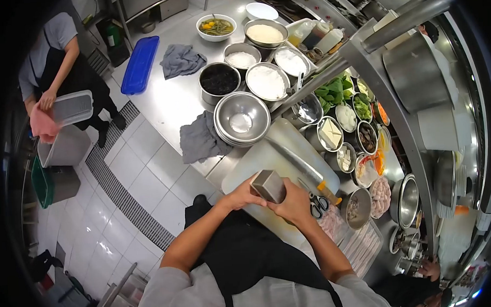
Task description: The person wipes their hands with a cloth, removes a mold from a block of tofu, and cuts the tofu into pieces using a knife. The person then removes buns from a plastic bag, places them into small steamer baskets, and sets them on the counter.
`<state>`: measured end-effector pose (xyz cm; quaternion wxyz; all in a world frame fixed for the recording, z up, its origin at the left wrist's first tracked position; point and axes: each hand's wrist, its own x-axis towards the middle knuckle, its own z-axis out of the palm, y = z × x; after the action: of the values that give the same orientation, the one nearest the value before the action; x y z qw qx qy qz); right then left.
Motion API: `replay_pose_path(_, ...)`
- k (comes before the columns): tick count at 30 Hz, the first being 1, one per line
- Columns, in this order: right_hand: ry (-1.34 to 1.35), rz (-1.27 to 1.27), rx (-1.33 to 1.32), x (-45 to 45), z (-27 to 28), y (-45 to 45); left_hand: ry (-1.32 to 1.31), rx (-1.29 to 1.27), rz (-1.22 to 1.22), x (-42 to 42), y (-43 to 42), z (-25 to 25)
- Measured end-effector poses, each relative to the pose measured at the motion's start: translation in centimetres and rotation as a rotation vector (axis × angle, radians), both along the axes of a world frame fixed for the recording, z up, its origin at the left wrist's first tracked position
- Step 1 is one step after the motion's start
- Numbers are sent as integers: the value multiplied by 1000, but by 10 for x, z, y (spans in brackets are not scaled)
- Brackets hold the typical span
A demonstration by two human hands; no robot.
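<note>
Between both hands, over the cutting board (243,172), is a small rectangular metal block or box-shaped mould (269,186). My left hand (241,195) is closed on its left side, and my right hand (293,201) grips its right side. The thumbs meet near its lower end. What it contains, if anything, I cannot make out. A long wide-bladed knife (297,165) with a light brown handle lies on the board just beyond my right hand. Black-handled scissors (318,205) lie right beside that hand.
Stacked steel bowls (242,118) and grey cloths (203,140) stand on the counter ahead. Pots of white powder (267,82) stand behind. Ingredient containers (330,134) line the right, under a metal shelf rail (329,77). At left, a person (56,68) holds a plastic container and pink cloth.
</note>
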<state>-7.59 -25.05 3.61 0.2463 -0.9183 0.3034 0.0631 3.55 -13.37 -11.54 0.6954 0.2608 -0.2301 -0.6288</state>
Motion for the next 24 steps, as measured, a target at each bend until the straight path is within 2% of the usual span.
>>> replay_pose_path(2,9,32,-20,2,-2,-6,120,42,54,-4,-4,-5)
replay_pose_path(4,-179,-76,104,-11,1,0,222,87,54,-9,4,-8)
replay_pose_path(6,-146,-77,99,-16,-14,-2,193,164,-89,-7,-2,-8)
replay_pose_path(8,-45,7,17,-11,-21,-8,194,96,-38,-5,-15,-9)
replay_pose_path(10,-119,-32,106,-14,-19,-5,238,7,59,-14,-10,-16)
replay_pose_path(12,-29,-40,65,-10,-19,-10,271,29,-24,-12,-13,-18)
replay_pose_path(14,-65,-32,17,-10,-21,-18,287,18,-8,-5,-16,-15)
replay_pose_path(16,-150,-34,175,-15,-18,-22,288,33,-19,4,-13,-16)
replay_pose_path(20,-122,-10,119,-14,-21,-30,78,-75,27,27,-17,15)
replay_pose_path(22,-138,-41,146,-12,-23,-31,-100,-28,86,32,-15,20)
replay_pose_path(24,-151,-74,166,-12,-20,-31,-118,-86,130,31,-17,12)
